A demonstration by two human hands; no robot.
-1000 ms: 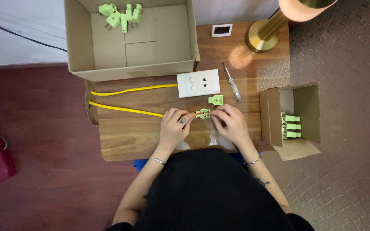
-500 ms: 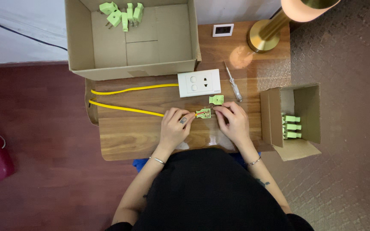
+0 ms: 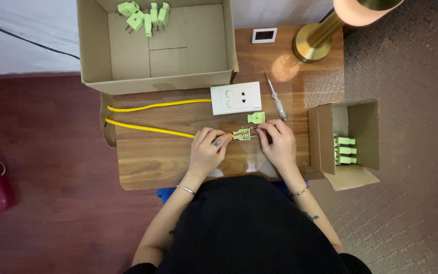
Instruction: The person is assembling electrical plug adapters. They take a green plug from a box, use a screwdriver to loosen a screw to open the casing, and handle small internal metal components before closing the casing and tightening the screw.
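- Both hands meet over a small green plug half (image 3: pixel 242 134) lying opened on the smooth wooden table (image 3: pixel 148 162).
- Left hand (image 3: pixel 206 152): fingers curled, pinching the plug's left end, where the glossy yellow cable (image 3: pixel 148 129) enters.
- Right hand (image 3: pixel 278 142): fingertips closed on the plug's right edge.
- Just above lie the matching green cover (image 3: pixel 256 117), a white rectangular socket (image 3: pixel 235 98) and a slim screwdriver (image 3: pixel 277 97).
- A small cardboard box (image 3: pixel 358 122) at right holds more green plugs (image 3: pixel 344 150).

Bare wood lay open left of my left hand (image 3: pixel 206 152); ahead, the white plastic socket plate (image 3: pixel 235 98) and, probably touching nothing, the clear-handled screwdriver (image 3: pixel 277 96) crowded my reach.
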